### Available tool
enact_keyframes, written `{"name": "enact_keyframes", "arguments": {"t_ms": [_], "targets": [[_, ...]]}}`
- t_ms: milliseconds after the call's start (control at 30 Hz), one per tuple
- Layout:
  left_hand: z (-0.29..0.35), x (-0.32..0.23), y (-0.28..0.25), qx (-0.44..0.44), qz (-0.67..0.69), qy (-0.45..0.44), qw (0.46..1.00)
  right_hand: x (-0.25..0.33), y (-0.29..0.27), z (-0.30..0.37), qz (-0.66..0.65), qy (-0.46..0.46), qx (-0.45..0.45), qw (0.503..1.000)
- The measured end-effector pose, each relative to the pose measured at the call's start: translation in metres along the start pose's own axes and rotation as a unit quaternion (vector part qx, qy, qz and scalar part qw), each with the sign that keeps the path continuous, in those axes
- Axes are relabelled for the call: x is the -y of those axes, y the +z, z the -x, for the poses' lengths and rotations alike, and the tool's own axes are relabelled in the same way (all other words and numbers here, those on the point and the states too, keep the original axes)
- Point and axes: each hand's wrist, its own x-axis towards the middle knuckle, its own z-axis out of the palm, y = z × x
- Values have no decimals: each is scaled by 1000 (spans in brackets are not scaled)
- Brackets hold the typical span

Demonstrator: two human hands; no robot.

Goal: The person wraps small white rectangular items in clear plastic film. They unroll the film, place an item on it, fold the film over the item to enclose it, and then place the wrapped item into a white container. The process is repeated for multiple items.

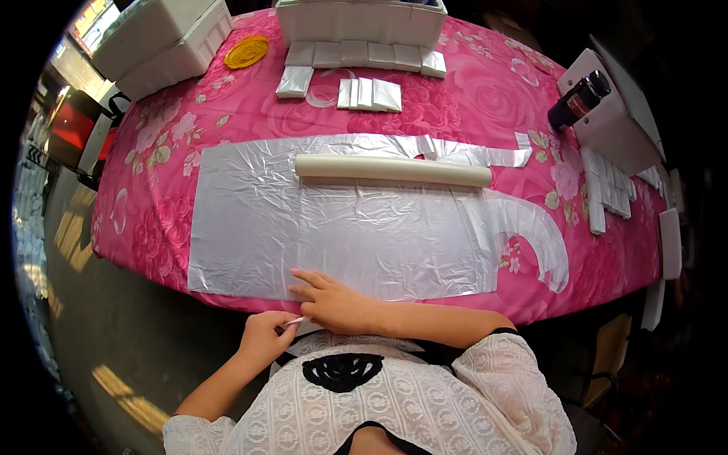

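Observation:
A thin translucent plastic sheet point(250, 220), shaped like a disposable apron with strap-like strips at its right end, lies spread flat along the table's near side. Across its upper part rests a long cream-coloured tube point(394, 170). My right hand point(334, 305) reaches over the sheet's near edge with its fingers apart, the fingertips on the film. Just below and left of it, my left hand point(264, 334) is closed in a pinch on a small white strip point(296, 321). The strip's lower part is hidden by my hands, so its full shape does not show.
A pink flowered cloth point(485, 95) covers the table. Flat silvery packets point(368, 54) line a white foam box point(364, 23) at the back. More foam boxes point(163, 45) and a yellow coil point(246, 51) are back left. A dark bottle point(580, 98) and stacked packets point(607, 186) stand right.

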Motion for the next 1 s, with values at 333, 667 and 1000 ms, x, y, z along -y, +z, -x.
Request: {"name": "enact_keyframes", "arguments": {"t_ms": [333, 667, 1000], "targets": [[-213, -90, -59, -148, 133, 222, 954, -166, -180, -11, -340, 338, -395, 784], [-384, -153, -44, -230, 33, 88, 969, -240, -209, -49, 86, 562, -231, 790], [-365, -176, -30, -128, 320, 194, 919, -221, -192, -67, -14, 402, -361, 842]]}}
